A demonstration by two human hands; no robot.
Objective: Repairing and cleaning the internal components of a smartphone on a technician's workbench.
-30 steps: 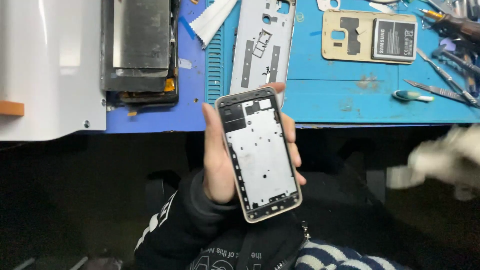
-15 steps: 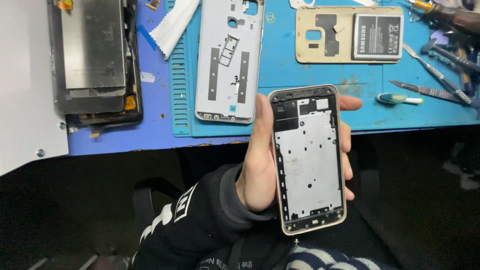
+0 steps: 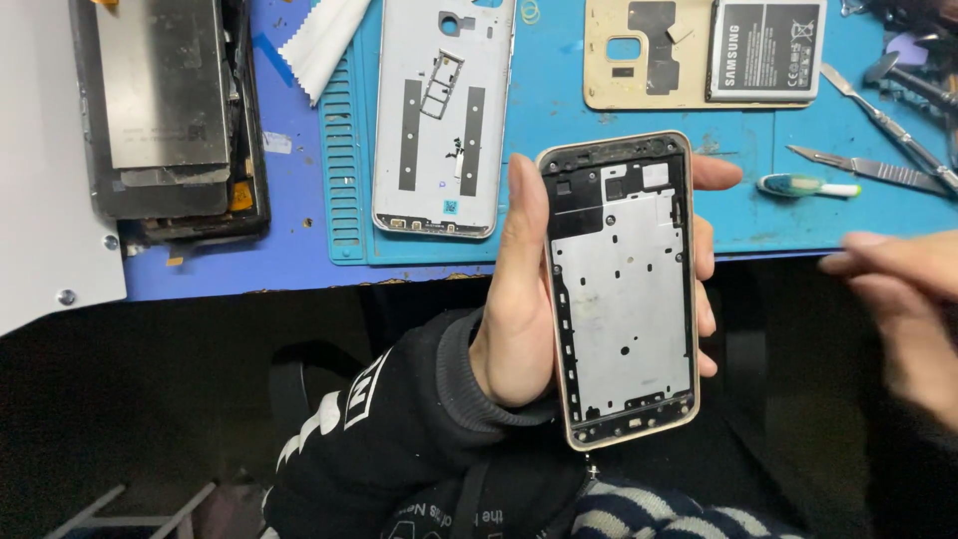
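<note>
My left hand (image 3: 519, 299) grips a stripped phone frame (image 3: 621, 289) upright in front of the table edge, its bare metal inner plate facing me and a gold rim around it. The thumb lies along the frame's left side, and the fingertips show past its right side. My right hand (image 3: 903, 309) comes in blurred from the right edge, fingers loosely together, holding nothing that I can see. It hovers apart from the frame, just below the table's front edge.
On the blue mat (image 3: 559, 120) lie a white phone back housing (image 3: 442, 110), a gold back cover (image 3: 649, 55) with a black battery (image 3: 766, 50), tweezers (image 3: 863, 168), a small brush (image 3: 803, 186) and a white cloth (image 3: 324, 40). A dismantled dark phone (image 3: 170, 110) rests at the left.
The view has shifted so the frame sits further right and closer. My right hand dropped out of view half a second ago and has now come back in from the right.
</note>
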